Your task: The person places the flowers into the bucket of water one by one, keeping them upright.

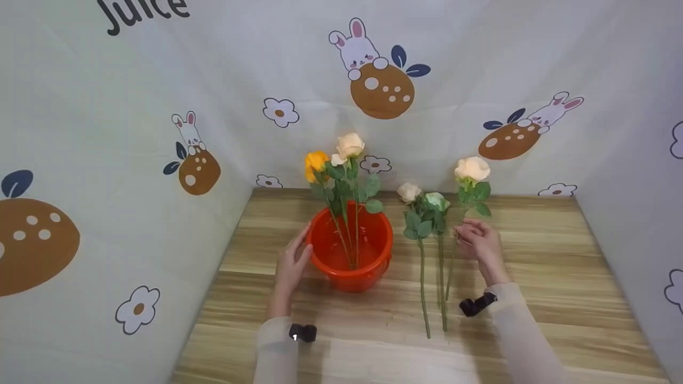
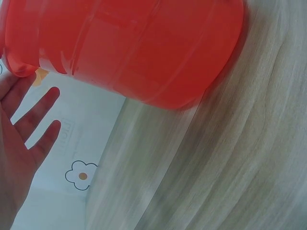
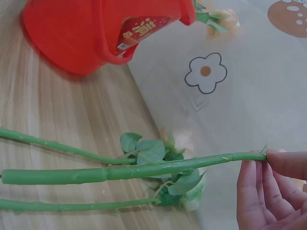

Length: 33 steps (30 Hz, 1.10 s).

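On a wood-grain tabletop stood a round red plastic bucket holding long-stemmed orange and peach flowers. Just right of it lay a pale-pink rose and a pale-green rose. Beside them, a long green-stemmed peach rose was pinched by the right hand. The left hand, its straight fingers apart, touched the bucket's rim.

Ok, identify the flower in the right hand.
The rightmost pale peach rose; the others lie on the wood-grain table or stand in the red plastic bucket.
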Available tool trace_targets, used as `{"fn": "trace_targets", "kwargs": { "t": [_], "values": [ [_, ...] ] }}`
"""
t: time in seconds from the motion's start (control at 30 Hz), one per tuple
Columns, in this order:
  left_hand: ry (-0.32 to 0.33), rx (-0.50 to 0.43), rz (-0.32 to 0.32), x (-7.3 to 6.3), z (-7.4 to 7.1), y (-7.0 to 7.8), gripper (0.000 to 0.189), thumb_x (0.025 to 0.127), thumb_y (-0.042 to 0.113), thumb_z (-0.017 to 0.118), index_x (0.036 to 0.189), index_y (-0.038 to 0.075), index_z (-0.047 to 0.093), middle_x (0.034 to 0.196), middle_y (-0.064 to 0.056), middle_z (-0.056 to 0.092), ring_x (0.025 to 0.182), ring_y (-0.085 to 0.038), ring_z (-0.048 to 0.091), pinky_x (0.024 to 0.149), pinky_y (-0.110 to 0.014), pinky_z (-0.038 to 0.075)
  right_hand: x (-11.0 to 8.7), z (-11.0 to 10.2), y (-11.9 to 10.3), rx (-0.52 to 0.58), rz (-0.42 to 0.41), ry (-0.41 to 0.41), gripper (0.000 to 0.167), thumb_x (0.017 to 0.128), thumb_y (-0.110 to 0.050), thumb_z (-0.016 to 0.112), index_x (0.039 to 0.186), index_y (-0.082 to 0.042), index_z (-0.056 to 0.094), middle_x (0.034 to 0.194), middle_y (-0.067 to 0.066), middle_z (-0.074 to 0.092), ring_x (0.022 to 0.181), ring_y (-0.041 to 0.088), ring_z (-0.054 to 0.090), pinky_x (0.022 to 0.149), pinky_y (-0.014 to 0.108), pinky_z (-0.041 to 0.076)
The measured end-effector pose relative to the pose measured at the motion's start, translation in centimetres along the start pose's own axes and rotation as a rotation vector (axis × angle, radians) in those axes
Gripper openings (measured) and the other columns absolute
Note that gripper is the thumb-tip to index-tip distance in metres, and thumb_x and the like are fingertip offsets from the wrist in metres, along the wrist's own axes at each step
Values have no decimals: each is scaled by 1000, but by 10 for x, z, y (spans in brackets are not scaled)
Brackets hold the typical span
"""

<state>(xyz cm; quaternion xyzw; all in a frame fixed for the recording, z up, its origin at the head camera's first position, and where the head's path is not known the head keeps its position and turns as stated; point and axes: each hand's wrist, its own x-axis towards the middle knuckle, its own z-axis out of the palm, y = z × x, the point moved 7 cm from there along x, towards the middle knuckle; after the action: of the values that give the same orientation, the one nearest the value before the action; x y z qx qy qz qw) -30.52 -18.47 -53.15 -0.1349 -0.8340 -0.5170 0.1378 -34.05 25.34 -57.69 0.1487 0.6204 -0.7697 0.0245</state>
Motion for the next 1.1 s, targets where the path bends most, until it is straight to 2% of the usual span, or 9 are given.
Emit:
{"fn": "trace_targets", "kwargs": {
  "t": [0.13,0.23,0.47,0.57,0.93,1.1],
  "values": [
    [6,-4,-7,-1,0,-1,47,99,7,58,145,1,49,150,-16,51,141,-28,47,114,-20,36,-3,6,-6,11,-8,-2,15,96,-7,63,109,-13,57,82,-14,71,77,0,71,72,18,59],
    [8,-14,-6,-1,0,-2,47,99,4,57,145,1,49,150,-17,51,141,-29,47,114,-20,36,-5,10,-11,28,-19,-9,15,96,-7,64,107,-14,57,82,-13,71,77,0,71,73,19,60],
    [2,-30,6,-1,1,-2,46,100,6,56,145,0,49,150,-17,50,141,-28,47,113,-20,38,-8,23,-25,62,-71,-28,22,94,-4,65,114,-6,55,82,-12,70,78,3,71,69,19,60],
    [3,-25,13,-1,1,-1,46,100,5,56,145,0,49,150,-17,50,141,-29,47,113,-19,37,-9,27,-30,79,-87,-30,20,94,-3,65,112,-7,56,81,-12,70,77,4,71,69,19,59],
    [36,11,27,0,0,-1,46,97,0,57,142,-3,51,146,-22,53,137,-34,50,115,-28,39,-14,51,-53,120,-160,-50,18,94,-1,64,107,-11,59,81,-11,71,76,4,72,67,19,59],
    [48,10,8,1,5,-26,46,99,4,57,145,3,51,149,-15,52,139,-31,49,118,-35,37,-17,61,-64,99,-187,-57,18,95,-1,63,110,-9,57,81,-11,70,78,5,71,68,20,60]
  ]
}}
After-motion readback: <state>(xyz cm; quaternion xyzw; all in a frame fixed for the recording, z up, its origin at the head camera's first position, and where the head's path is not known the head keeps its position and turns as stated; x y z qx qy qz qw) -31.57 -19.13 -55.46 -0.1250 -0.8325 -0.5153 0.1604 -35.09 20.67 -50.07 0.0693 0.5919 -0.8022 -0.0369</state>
